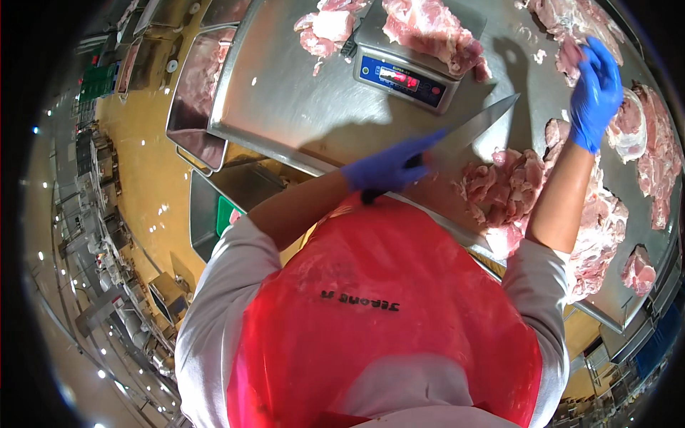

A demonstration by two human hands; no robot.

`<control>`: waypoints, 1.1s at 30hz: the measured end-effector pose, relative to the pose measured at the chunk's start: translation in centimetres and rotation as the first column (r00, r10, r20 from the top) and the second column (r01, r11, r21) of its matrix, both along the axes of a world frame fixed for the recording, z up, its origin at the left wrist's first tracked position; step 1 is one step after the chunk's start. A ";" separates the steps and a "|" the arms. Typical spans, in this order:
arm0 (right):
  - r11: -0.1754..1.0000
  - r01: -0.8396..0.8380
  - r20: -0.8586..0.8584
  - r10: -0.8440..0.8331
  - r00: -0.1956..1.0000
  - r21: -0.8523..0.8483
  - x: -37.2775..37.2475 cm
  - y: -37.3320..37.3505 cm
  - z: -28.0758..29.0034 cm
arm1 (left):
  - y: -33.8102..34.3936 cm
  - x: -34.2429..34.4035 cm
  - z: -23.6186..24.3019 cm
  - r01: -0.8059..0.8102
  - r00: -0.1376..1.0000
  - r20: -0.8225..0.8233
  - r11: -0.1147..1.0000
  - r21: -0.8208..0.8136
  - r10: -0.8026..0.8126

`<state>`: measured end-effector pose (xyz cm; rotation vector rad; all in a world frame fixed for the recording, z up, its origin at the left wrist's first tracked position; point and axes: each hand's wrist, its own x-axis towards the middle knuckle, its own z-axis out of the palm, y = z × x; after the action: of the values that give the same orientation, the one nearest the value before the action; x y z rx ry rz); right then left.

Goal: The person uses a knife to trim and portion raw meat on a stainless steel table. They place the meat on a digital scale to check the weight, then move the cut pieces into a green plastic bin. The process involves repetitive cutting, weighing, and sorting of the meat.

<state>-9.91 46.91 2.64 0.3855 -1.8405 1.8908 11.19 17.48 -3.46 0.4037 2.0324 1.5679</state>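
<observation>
My left hand [392, 164], in a blue glove, is closed around the dark handle of a knife [486, 121]. Its broad blade points up and right over the steel table, short of the scale. At the upper right my right hand [596, 96], also gloved in blue, has its fingers bent and closed on a piece of raw meat [569, 63] at the edge of a larger cut [571, 21]. Below the blade lies a heap of cut meat pieces [503, 182], close to my right forearm.
A digital scale [399, 80] bears a large piece of meat [432, 32]. More meat [325, 32] lies left of it, and further cuts [655, 150] lie at the right. A steel tub [171, 128] with meat stands beside the table's left edge [267, 151].
</observation>
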 end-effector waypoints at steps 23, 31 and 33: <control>0.597 -0.413 0.412 0.147 0.899 0.688 -0.7 -4.2 -20.9 | -11.9 1.1 4.0 -0.579 0.806 0.082 0.809 -0.099 0.587; 0.051 -0.255 0.260 -0.105 0.960 0.965 5.7 -2.1 -12.9 | -13.5 1.2 5.3 -0.461 0.855 0.147 0.859 -0.224 0.497; 0.425 -0.281 0.330 -0.046 0.943 0.860 4.2 -3.9 -10.1 | -15.2 0.5 6.6 -0.350 0.929 0.021 0.895 -0.276 0.370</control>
<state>-5.71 43.02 -7.42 0.5874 -3.0428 0.8137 11.65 2.33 3.10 -0.1434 2.3171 1.4498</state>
